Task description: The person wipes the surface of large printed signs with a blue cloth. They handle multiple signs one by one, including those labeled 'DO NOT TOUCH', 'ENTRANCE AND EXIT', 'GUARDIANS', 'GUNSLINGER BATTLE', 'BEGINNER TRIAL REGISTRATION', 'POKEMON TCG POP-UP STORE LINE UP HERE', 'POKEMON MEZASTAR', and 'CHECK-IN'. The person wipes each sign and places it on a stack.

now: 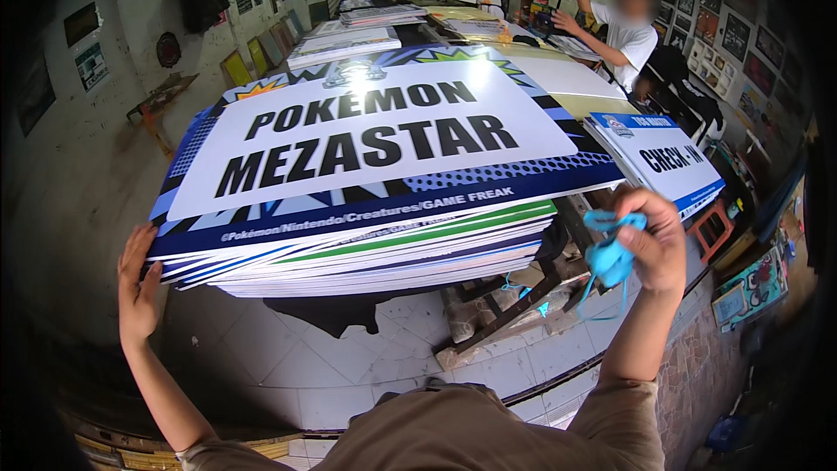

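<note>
A tall stack of large printed sign boards [373, 137] lies before me; the top one is white, blue and black with big lettering. At the stack's near left corner, my left hand [138, 281] rests its fingers against the board edges. My right hand [647, 239] grips a bunched light blue cloth [611, 255] with thin strings hanging from it, close to the near right corner of the top board. Below the stack, dark cloth [327, 317] hangs down.
Right of the stack lies a smaller pile of printed signs [673, 157]. More board piles [346, 46] run along the long table behind. A person in a white shirt [631, 39] stands at the back right, another farther back. A wooden frame [503, 314] stands low under the stack's right side.
</note>
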Action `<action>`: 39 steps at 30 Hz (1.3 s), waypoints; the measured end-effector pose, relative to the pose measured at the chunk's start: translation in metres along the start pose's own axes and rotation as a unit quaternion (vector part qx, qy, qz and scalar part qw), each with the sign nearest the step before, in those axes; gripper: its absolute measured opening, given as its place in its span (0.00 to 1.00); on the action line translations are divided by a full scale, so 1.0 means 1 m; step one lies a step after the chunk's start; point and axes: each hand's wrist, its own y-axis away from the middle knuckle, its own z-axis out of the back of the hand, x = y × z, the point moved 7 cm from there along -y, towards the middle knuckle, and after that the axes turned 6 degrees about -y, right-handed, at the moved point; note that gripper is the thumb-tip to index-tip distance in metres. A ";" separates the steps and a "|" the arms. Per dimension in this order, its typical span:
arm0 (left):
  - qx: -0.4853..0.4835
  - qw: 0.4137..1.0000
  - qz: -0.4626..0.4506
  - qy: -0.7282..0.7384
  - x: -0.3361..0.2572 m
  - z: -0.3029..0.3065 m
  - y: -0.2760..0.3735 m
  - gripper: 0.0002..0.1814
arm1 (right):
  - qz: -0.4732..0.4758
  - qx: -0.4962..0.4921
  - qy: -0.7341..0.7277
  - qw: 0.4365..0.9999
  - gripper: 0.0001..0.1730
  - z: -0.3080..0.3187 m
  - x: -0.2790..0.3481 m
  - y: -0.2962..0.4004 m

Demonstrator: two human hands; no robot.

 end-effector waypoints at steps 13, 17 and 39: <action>-0.054 0.984 -0.137 -0.099 -0.162 -0.060 -0.033 0.45 | 0.168 -0.134 0.261 0.941 0.08 0.021 0.035 -0.119; -0.089 0.977 -0.125 -0.151 -0.152 -0.067 -0.032 0.41 | 0.080 0.264 0.362 0.890 0.14 -0.037 -0.045 -0.112; -0.164 0.961 -0.143 -0.171 -0.150 -0.079 -0.026 0.32 | 0.050 0.518 0.369 0.770 0.46 -0.182 -0.115 -0.199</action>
